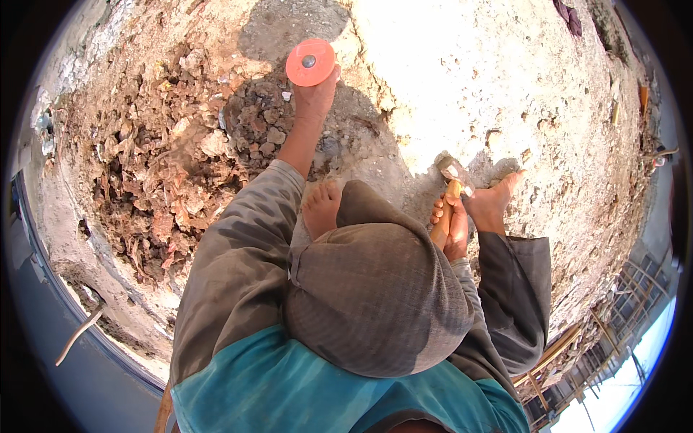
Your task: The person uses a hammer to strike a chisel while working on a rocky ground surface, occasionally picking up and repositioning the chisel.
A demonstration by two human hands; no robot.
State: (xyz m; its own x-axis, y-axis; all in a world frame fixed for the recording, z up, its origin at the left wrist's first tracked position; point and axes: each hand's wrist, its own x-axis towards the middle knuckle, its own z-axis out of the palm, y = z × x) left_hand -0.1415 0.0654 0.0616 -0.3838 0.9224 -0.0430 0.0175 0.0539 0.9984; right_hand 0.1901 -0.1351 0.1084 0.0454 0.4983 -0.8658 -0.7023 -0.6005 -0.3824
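Grasping an orange disc-topped tool [322,52] in the left hand [316,99], with the grip partly hidden underneath. Clenched round a wooden-handled hammer [453,190] with the right hand [458,229], right of the disc-topped tool and closer in. Seated barefoot on pale stony ground [462,94], beside reddish-brown rubble [173,166] left of that tool.

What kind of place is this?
Probably an outdoor digging or building site, though I can't be sure. There's rough, pale, sunlit ground, a heap of broken reddish-brown chunks, and a hammer with a tan wooden handle in the person's right hand.
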